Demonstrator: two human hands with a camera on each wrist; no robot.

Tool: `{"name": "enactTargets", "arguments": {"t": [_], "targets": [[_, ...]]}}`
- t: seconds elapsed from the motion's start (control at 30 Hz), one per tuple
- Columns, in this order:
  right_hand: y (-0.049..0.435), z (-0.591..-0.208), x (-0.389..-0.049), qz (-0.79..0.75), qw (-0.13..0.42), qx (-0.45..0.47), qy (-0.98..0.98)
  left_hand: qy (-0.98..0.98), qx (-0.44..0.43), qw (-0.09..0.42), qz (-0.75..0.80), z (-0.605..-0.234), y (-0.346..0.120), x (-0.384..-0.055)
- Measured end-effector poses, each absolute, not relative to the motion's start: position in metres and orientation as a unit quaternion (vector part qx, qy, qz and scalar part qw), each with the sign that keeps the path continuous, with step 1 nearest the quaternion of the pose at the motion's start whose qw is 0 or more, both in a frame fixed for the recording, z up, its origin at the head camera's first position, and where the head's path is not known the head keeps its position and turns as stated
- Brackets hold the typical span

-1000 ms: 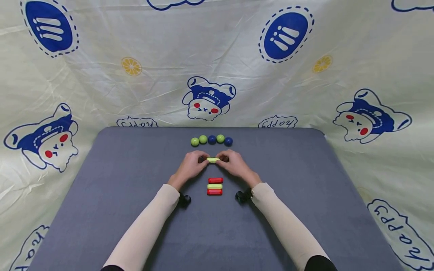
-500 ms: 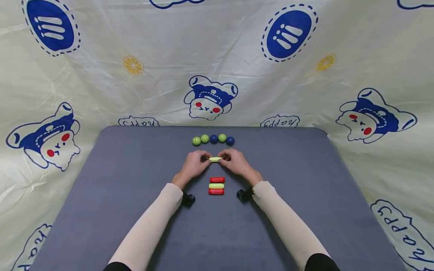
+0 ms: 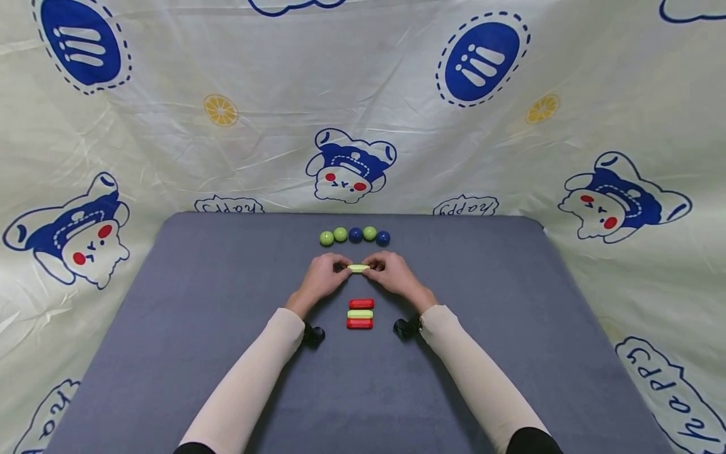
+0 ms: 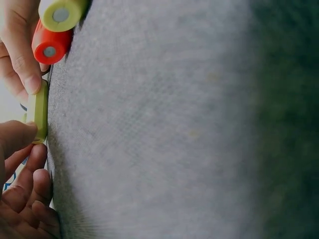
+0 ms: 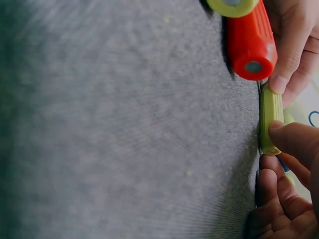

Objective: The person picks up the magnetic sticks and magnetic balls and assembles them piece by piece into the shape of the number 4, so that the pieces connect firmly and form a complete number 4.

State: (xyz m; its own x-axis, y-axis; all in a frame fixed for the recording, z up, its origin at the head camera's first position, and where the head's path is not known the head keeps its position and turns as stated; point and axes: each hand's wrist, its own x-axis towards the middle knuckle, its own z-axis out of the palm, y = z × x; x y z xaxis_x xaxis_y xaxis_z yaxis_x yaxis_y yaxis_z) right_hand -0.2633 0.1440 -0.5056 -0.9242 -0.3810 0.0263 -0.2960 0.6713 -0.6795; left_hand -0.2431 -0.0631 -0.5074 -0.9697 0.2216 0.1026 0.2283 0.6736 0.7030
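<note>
A yellow-green magnetic rod (image 3: 358, 268) lies crosswise, pinched at its two ends by both hands. My left hand (image 3: 324, 275) holds the left end between thumb and fingers, and my right hand (image 3: 392, 273) has the right end the same way. Close up in the right wrist view, the rod (image 5: 270, 119) is ridged and sits on or just over the cloth; I cannot tell which. Nearer to me lie a red rod (image 3: 361, 304), another yellow-green rod (image 3: 360, 313) and a second red rod (image 3: 360, 324), side by side. Grey metal discs show in their ends in the wrist views.
Beyond the hands a row of balls stands near the far table edge, green (image 3: 326, 238) and dark blue (image 3: 355, 235) ones mixed. Grey cloth covers the table (image 3: 482, 271). A printed white curtain (image 3: 272, 145) hangs behind and at the sides.
</note>
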Motion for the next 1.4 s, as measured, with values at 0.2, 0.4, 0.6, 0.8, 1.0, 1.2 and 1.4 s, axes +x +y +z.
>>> {"name": "enactTargets", "arguments": {"t": [0.2,0.4,0.6,0.8,1.0,1.2,1.4], "targets": [[0.143,-0.502,-0.266,-0.358,0.066,-0.186,0.912,-0.913,-0.115,0.006,-0.391,-0.506,-0.063,-0.243],[0.143,-0.500,-0.267,-0.360,0.082,-0.183,0.911,-0.913,-0.110,-0.001,-0.392,-0.507,-0.063,-0.243],[0.145,-0.499,-0.267,-0.360,0.081,-0.192,0.909,-0.912,-0.110,0.000,-0.394,-0.506,-0.062,-0.243],[0.145,-0.498,-0.269,-0.357,0.084,-0.192,0.911,-0.912,-0.123,-0.003,-0.390,-0.506,-0.063,-0.244],[0.145,-0.498,-0.269,-0.357,0.089,-0.191,0.910,-0.906,-0.147,0.012,-0.396,-0.502,-0.072,-0.248],[0.146,-0.499,-0.269,-0.357,0.092,-0.193,0.909,-0.900,-0.138,0.077,-0.406,-0.494,-0.085,-0.257],[0.146,-0.500,-0.269,-0.363,0.089,-0.190,0.908,-0.894,-0.108,0.104,-0.422,-0.488,-0.094,-0.268]]}}
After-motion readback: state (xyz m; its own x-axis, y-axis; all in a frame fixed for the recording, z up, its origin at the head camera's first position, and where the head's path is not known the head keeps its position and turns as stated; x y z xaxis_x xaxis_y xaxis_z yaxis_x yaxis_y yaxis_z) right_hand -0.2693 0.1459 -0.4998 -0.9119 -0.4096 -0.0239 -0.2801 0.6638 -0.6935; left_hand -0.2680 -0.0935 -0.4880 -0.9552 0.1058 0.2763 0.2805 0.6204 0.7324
